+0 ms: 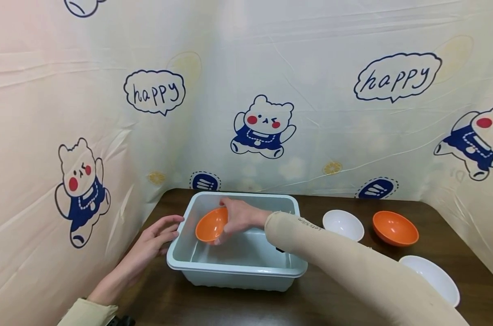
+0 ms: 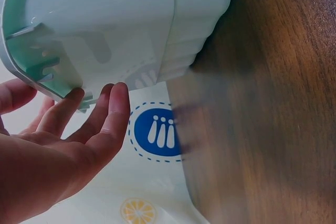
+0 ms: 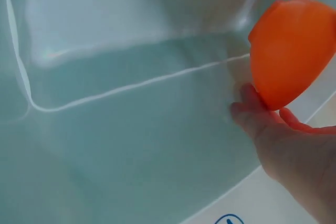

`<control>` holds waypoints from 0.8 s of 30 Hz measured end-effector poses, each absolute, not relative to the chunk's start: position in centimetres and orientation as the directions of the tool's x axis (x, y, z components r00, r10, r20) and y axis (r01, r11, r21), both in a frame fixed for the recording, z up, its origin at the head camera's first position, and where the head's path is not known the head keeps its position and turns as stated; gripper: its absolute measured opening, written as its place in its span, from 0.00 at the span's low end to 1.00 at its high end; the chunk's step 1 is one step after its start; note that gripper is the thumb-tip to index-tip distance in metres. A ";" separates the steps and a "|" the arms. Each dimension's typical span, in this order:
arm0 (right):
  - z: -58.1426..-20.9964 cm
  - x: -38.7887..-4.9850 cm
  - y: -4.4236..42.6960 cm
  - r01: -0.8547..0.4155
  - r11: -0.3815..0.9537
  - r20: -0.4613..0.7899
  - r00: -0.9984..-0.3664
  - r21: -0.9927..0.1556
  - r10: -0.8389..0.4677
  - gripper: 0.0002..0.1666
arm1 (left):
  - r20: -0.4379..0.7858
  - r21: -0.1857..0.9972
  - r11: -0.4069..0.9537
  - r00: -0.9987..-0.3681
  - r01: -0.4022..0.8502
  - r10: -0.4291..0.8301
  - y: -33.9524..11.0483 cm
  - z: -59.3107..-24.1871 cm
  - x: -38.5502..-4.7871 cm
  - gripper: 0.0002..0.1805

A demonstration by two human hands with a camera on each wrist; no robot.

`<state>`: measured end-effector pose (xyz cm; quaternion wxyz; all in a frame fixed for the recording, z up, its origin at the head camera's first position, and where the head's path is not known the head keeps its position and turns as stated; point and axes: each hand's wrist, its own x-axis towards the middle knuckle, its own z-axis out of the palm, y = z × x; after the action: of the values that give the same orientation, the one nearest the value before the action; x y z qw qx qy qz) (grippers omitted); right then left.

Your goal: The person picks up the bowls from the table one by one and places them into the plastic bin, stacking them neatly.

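A pale blue plastic basin [image 1: 238, 271] stands on the table. My right hand [image 1: 242, 216] reaches into it and grips an orange bowl [image 1: 210, 225] by its edge, thumb on the near side, fingers on the far side. The bowl is tilted, its hollow showing in the head view. Seen from the right wrist, the outside of the orange bowl [image 3: 294, 51] is near the basin's wall; whether it touches cannot be told. My left hand [image 1: 158, 235] is at the basin's left rim, fingertips touching there. In the left wrist view, its loosely bent fingers [image 2: 113, 114] lie along the outer wall.
To the right on the dark wooden table [image 1: 311, 299] are a white bowl [image 1: 343, 224], another orange bowl [image 1: 394, 228] and a second white bowl [image 1: 434, 278], partly behind my right sleeve [image 1: 344, 258]. A printed cloth [image 1: 311, 90] hangs around the table's back and sides.
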<state>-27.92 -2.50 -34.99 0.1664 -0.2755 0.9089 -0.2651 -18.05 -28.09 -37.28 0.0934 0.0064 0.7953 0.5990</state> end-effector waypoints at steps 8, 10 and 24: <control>-35.9 -27.8 -2.8 -0.400 0.732 -0.169 -0.806 -0.552 -0.567 0.59 | -0.139 0.954 0.283 -0.983 -0.101 0.116 -28.1 -37.4 -18.0 0.26; -36.0 -27.8 -2.8 -0.394 0.734 -0.174 -0.807 -0.553 -0.564 0.59 | -0.136 0.954 0.283 -0.984 -0.098 0.118 -28.1 -37.4 -17.9 0.26; -37.0 -27.5 -2.7 -0.372 0.738 -0.191 -0.810 -0.563 -0.554 0.59 | -0.112 0.959 0.273 -0.984 -0.072 0.136 -28.2 -37.5 -17.9 0.26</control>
<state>-27.50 -2.70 -37.02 0.1758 -0.2530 0.9155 -0.2586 -17.94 -28.18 -37.47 0.0860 0.0202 0.7930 0.6027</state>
